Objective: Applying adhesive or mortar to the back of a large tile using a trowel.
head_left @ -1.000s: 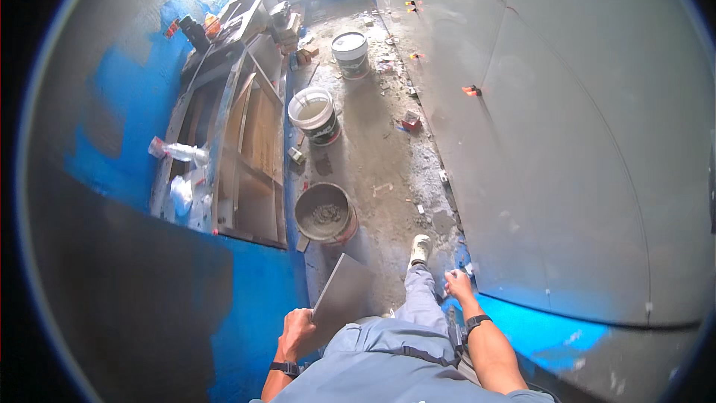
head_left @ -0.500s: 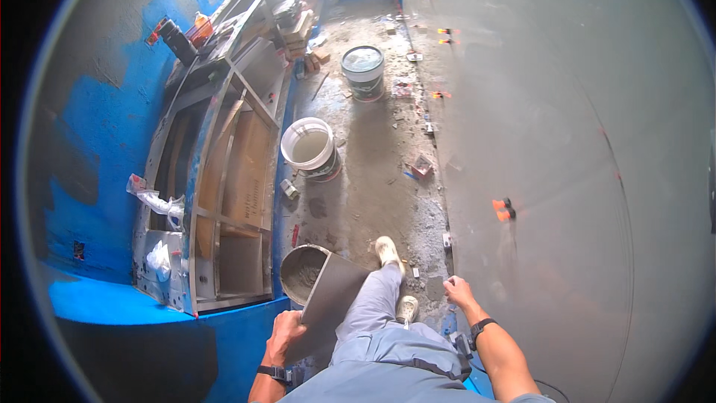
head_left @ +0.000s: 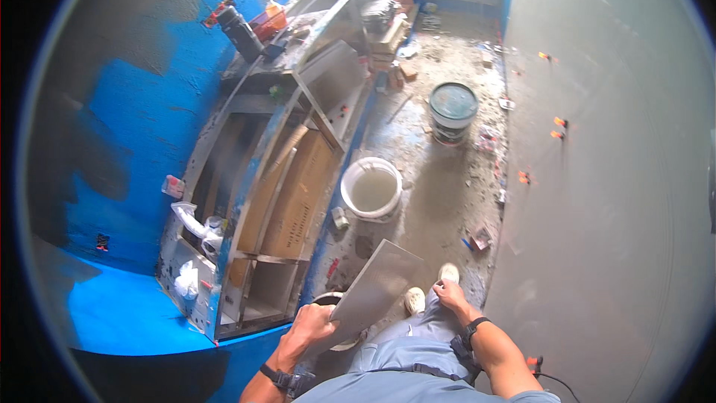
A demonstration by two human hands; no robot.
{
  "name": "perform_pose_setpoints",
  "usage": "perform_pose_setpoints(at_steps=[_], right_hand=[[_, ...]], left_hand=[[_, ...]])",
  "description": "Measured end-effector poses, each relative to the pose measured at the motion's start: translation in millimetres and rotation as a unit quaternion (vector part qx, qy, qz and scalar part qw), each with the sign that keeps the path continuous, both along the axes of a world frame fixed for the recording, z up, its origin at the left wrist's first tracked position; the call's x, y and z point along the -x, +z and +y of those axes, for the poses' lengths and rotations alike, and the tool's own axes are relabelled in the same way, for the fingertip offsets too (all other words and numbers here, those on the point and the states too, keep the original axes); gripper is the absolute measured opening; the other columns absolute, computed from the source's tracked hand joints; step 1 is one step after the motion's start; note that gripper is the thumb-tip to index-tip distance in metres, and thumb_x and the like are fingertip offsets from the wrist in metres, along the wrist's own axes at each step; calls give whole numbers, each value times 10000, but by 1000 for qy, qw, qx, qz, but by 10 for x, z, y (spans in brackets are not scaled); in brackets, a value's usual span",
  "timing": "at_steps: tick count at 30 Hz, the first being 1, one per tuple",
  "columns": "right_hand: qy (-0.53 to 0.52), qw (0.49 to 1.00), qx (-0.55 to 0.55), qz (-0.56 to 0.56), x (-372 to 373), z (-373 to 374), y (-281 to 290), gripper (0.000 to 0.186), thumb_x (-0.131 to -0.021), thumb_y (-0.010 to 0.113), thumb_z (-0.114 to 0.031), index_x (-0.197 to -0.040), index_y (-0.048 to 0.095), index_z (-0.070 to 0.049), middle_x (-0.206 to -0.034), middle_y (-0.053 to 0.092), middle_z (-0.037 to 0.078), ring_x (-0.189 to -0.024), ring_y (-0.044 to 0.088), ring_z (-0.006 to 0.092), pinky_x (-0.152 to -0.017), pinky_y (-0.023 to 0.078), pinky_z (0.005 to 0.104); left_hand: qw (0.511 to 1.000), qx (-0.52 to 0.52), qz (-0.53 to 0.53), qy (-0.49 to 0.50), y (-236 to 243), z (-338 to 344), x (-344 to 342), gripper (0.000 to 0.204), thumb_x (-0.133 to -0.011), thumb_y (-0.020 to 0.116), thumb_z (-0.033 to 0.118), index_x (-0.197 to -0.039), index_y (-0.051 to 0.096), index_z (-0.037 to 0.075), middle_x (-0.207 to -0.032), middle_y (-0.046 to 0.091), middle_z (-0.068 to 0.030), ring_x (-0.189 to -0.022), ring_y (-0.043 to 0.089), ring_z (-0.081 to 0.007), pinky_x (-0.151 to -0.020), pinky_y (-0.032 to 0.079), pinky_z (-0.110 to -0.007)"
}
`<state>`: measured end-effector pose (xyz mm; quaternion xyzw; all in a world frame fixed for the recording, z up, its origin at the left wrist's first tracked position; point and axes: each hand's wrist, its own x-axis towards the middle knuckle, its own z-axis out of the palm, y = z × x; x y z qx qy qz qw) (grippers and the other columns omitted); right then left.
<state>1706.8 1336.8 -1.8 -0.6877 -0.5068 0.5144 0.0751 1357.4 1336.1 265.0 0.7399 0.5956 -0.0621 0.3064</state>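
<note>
Panel (head_left: 382, 280) tilts, grasped by left hand (head_left: 312, 326); to its right, right hand (head_left: 450, 295) curls, whether on anything I cannot tell; white bucket (head_left: 379, 216) stands farther

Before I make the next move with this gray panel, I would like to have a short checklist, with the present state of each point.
1. Grip on the gray panel: ok, the left hand holds it by an edge.
2. Right hand empty: cannot tell, its fingers are curled and the palm is hidden.
3. Panel clear of the nearest bucket: cannot tell, the panel overlaps it in this view.
4. Floor free of clutter: not ok, rubble and a small reddish box lie on it.
5. Lid on the farthest bucket: ok, it is covered.
</note>
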Motion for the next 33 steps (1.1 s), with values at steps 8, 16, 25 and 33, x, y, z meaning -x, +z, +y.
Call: perform_pose_setpoints(at_steps=[8, 16, 25, 33], right_hand=[[-279, 919, 174, 217, 10, 1777, -1422, 288, -914, 564, -337, -992, 507, -66, -779, 530, 31, -645, 539, 151, -530, 486, 329], [-328, 889, 276, 160, 335, 3110, -2113, 747, -942, 373, -598, -1331, 471, 32, -1243, 573, 261, -1159, 567, 361, -958, 442, 478], [-435, 789, 337, 276, 752, 3763, -2153, 903, -859, 190, -803, -1414, 452, -140, -1360, 521, 122, -1126, 512, 297, -864, 396, 470], [-365, 797, 303, 375, 930, 3898, -1584, 934, -862, 166, -805, -1498, 306, -135, -1534, 342, 78, -1413, 271, 291, -1065, 213, 563]], left_hand=[[999, -6, 23, -30, 1137, 1778, -532, 209, -759, 661, 261, -864, 666, 81, -686, 604, -216, -670, 601, -426, -606, 499, -502], [992, 60, 85, 71, 2481, 3068, -1380, 187, -793, 678, 139, -943, 673, 29, -810, 655, -208, -717, 660, -377, -609, 503, -424], [986, 10, 130, 100, 3590, 3605, -1837, 370, -690, 779, 48, -1034, 649, 9, -991, 663, -185, -922, 632, -379, -839, 470, -420], [954, 34, 154, 254, 3754, 3451, -1765, 314, -724, 745, 17, -1019, 644, -17, -1029, 631, -179, -950, 613, -342, -834, 469, -374]])
